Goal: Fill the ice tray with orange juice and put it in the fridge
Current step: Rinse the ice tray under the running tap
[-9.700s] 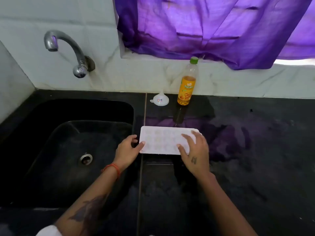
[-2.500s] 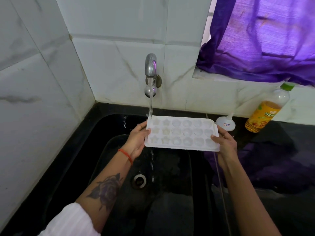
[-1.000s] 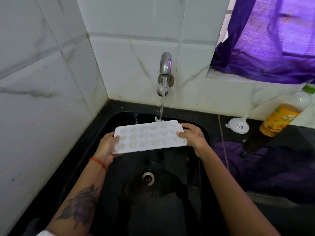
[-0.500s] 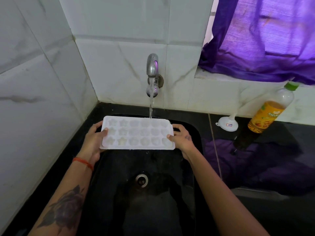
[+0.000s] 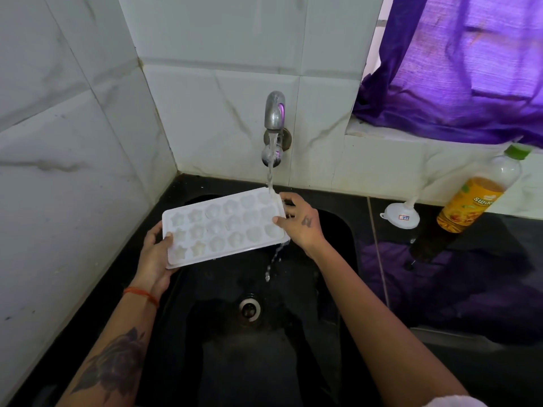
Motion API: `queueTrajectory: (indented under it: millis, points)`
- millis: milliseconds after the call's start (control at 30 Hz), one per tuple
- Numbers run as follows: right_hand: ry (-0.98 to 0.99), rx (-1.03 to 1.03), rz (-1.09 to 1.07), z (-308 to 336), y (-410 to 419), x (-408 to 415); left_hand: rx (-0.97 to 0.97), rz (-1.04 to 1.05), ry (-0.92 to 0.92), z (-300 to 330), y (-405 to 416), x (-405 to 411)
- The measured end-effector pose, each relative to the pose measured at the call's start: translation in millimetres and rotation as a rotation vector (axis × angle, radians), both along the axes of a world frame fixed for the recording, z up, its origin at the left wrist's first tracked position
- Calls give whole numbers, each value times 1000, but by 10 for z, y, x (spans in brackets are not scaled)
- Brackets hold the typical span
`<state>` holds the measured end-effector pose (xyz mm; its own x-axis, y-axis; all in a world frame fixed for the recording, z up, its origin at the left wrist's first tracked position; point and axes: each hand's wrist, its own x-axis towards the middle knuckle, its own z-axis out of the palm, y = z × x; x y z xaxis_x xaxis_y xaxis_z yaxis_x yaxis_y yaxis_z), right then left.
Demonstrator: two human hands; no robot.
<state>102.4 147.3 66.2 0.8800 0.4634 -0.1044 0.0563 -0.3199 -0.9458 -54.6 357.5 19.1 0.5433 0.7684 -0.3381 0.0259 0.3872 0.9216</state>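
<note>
The ice tray (image 5: 224, 227) is held over the sink (image 5: 346, 230), rinsing under the tap (image 5: 274, 113); left hand (image 5: 154, 254) and right hand (image 5: 302, 223) grip its ends, fingers curled (juice bottle (image 5: 476, 195) waits capped); next, probably draining, then pouring.

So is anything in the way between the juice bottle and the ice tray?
Only the white funnel sits on the counter between the ice tray, held over the sink, and the juice bottle. Its green cap is on, and the tap runs onto the tray.
</note>
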Motion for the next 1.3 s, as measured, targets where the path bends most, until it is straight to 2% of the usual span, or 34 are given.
queueTrajectory:
  millis: [267,467,700,833,1000,1100,1233,1300]
  points:
    - [-82,28,-125,55,-271,166,-9,-43,-28,56,-352,347]
    - [-133,52,-259,82,-595,319,-50,-182,-31,51,-674,642]
    - [-239,-76,-395,174,-1021,431,-98,-401,98,-47,-1094,861]
    - [-125,-131,-409,58,-1160,489,-194,-484,194,-79,-1111,778]
    - [80,-231,-368,-370,-1098,373,-53,-439,147,37,-921,582]
    - [203,-297,-294,-645,-953,270,112,-404,121,182,-812,507]
    - [303,-244,-280,-766,-796,104,352,-418,45,325,-633,380]
    - [274,-195,-240,-778,-765,35,420,-448,-24,357,-570,297]
